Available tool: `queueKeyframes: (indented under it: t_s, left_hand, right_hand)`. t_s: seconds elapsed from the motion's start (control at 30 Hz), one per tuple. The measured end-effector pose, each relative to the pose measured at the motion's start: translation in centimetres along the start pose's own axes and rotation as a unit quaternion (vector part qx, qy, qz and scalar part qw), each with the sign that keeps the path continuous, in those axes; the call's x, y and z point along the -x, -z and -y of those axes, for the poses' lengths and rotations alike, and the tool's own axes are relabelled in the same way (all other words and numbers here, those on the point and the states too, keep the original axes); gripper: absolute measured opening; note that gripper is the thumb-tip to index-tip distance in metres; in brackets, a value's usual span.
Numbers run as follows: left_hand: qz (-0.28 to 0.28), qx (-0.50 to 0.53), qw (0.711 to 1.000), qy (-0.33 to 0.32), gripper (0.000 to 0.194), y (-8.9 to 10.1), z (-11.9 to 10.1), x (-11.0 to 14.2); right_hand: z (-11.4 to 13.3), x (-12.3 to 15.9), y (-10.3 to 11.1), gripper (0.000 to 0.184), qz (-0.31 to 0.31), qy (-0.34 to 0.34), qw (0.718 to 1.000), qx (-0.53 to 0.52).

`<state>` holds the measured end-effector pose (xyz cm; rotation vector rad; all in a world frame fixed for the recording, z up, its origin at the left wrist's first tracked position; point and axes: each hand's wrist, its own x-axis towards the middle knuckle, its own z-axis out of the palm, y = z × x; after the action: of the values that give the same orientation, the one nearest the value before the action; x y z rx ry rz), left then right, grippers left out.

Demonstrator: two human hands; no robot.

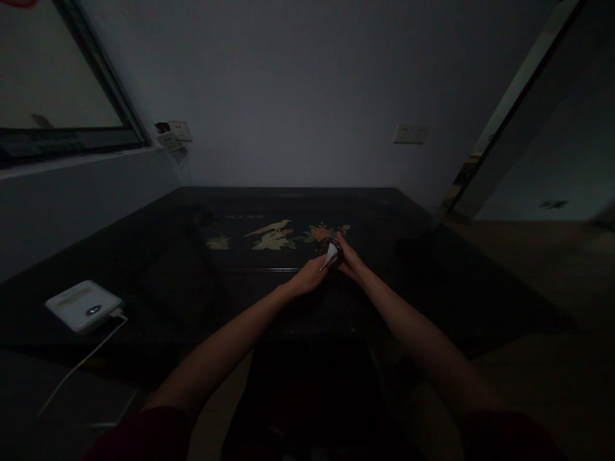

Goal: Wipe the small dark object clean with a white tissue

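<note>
Together, left hand (pixel 310 275) and right hand (pixel 350 257) hold round dark object (pixel 340 251), white piece (pixel 330 255)

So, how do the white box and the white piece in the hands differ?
The white box is broad and lies flat on the table; the white piece is narrow and tilted, held with a dark round item between left hand and right hand. The box has a cable; the piece shows none. Both are pale.

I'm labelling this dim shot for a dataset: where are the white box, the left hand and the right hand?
White box (pixel 81 301): head view, top face.
Left hand (pixel 307 278): head view, back.
Right hand (pixel 350 257): head view, back.
</note>
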<state>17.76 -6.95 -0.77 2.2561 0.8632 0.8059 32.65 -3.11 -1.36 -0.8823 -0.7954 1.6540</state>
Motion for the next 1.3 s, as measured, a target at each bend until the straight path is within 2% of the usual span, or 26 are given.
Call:
queueKeyframes:
  t_s: [0.13, 0.23, 0.33, 0.5, 0.63, 0.73, 0.87, 1.03, 1.17, 1.3]
  left_hand:
    - [0.040, -0.140, 0.989, 0.001, 0.036, 0.1, -0.1, 0.3]
    - [0.058, -0.247, 0.967, 0.003, 0.042, 0.4, -0.6, 0.5]
    - [0.067, -0.334, 0.940, -0.005, 0.042, 0.6, -1.2, 0.6]
    - [0.019, -0.435, 0.900, -0.027, 0.039, 0.4, -1.3, 0.4]
    - [-0.007, -0.446, 0.894, -0.042, 0.039, 0.4, -1.2, 0.5]
    - [0.007, -0.423, 0.905, -0.032, 0.040, 0.7, -1.3, 0.6]
    - [0.051, -0.331, 0.942, 0.006, 0.045, 0.6, -0.9, 0.6]
    - [0.008, -0.103, 0.995, -0.010, 0.034, -0.3, 0.0, 0.0]
    - [-0.027, 0.055, 0.998, 0.022, 0.034, -0.6, 0.1, -0.3]
    - [-0.021, 0.082, 0.996, 0.032, 0.037, -0.6, 0.0, -0.3]
  right_hand:
    - [-0.2, -0.3, 0.2, 0.040, 0.006, 0.001, 1.000, 0.002]
    - [-0.4, -0.5, 0.5, 0.040, 0.021, 0.014, 1.000, 0.006]
    - [-0.6, -0.7, 0.7, 0.038, 0.010, 0.016, 1.000, 0.010]
    - [-0.7, -0.9, 0.7, 0.036, 0.008, 0.016, 1.000, 0.005]
    - [-0.7, -0.9, 0.6, 0.036, 0.012, 0.016, 1.000, -0.010]
    - [-0.7, -0.8, 0.7, 0.037, 0.012, 0.014, 1.000, 0.003]
    - [-0.7, -0.8, 0.7, 0.039, 0.013, 0.024, 0.999, 0.031]
    - [-0.6, -0.7, 0.6, 0.040, 0.013, 0.026, 0.999, 0.035]
    - [-0.4, -0.5, 0.4, 0.041, 0.011, 0.023, 0.999, 0.035]
    - [-0.3, -0.3, 0.3, 0.039, 0.009, 0.022, 0.999, 0.033]
